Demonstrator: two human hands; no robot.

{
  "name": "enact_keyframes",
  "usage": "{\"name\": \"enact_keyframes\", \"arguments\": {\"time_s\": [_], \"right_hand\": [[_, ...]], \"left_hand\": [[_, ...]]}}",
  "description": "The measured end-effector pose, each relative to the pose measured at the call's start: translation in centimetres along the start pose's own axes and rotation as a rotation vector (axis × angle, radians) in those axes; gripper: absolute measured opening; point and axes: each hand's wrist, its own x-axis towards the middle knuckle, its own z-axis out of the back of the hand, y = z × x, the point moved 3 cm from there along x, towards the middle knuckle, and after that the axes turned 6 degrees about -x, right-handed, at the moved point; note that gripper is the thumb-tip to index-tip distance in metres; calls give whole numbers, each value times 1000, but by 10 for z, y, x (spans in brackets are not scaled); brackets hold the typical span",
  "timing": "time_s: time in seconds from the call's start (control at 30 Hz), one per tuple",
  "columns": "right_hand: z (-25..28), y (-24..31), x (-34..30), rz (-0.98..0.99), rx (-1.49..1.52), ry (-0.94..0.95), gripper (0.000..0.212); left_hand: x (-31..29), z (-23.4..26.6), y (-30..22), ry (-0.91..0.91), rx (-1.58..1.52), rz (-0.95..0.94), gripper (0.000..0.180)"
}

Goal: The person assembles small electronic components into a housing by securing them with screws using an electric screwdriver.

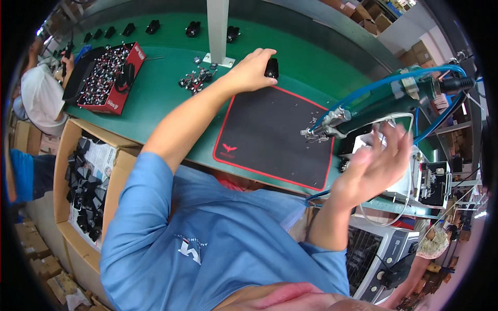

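Observation:
My left hand (250, 71) reaches out past the far edge of a black mat (275, 135) with a red border. Its thumb and fingers close around a small black plastic part (272, 68). Raised over the right side of the bench is my right hand (376, 163), blurred, its fingers spread and nothing seen in them. Just beyond it a dark green cylindrical tool (373, 111) with a metal head and a blue hose hangs over the mat. Small silvery bits lie scattered on the mat below the head.
A metal post (218, 31) rises left of my left hand, beside a pile of small wired parts (197, 80). Further left stand a red box (127, 78) of such parts and a carton (61, 181) of black pieces. Black parts (193, 29) line the far green strip. Other people work nearby.

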Motion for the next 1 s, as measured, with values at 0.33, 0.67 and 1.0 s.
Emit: {"name": "enact_keyframes", "arguments": {"time_s": [0.33, 0.67, 1.0], "right_hand": [[10, -5, -150, -359, 60, 762, 46], [-58, -6, -126, -233, 170, 1079, 37], [-256, -33, -111, 89, -108, 982, 36]], "left_hand": [[102, -18, 71, 93, 369, 52, 95], [-72, 161, -43, 514, 383, -38, 44], [-375, 315, -6, 196, 580, 750, 42]]}}
